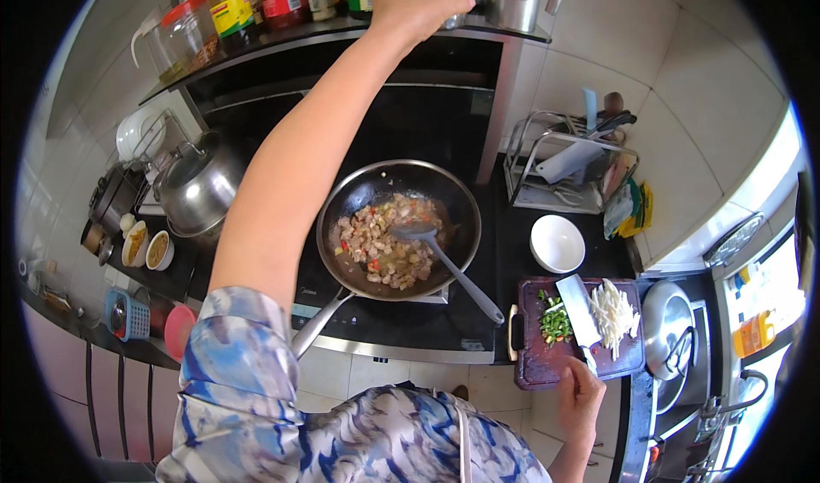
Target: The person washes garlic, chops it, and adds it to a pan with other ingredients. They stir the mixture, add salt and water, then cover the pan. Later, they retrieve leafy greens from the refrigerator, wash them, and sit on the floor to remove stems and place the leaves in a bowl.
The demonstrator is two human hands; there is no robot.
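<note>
My left hand (416, 6) reaches up to the shelf above the stove, its fingers and thumb spread around a small metal container (451, 20); whether it grips it I cannot tell. My right hand (580, 390) is near the front edge of the dark cutting board (538, 368), by the handle of a cleaver (578, 307); its grip is unclear. The cleaver lies between chopped green peppers (555, 323) and white strips (613, 313). On the stove, a wok (325, 246) holds diced meat (384, 246) with red bits, and a grey spatula (455, 268) rests in it.
A white bowl (557, 244) stands behind the board, near a metal utensil rack (544, 195). Bottles and jars (285, 2) line the shelf. A large domed metal pot (205, 188) and two small filled bowls (159, 251) are at the left. The sink (698, 355) is at the right.
</note>
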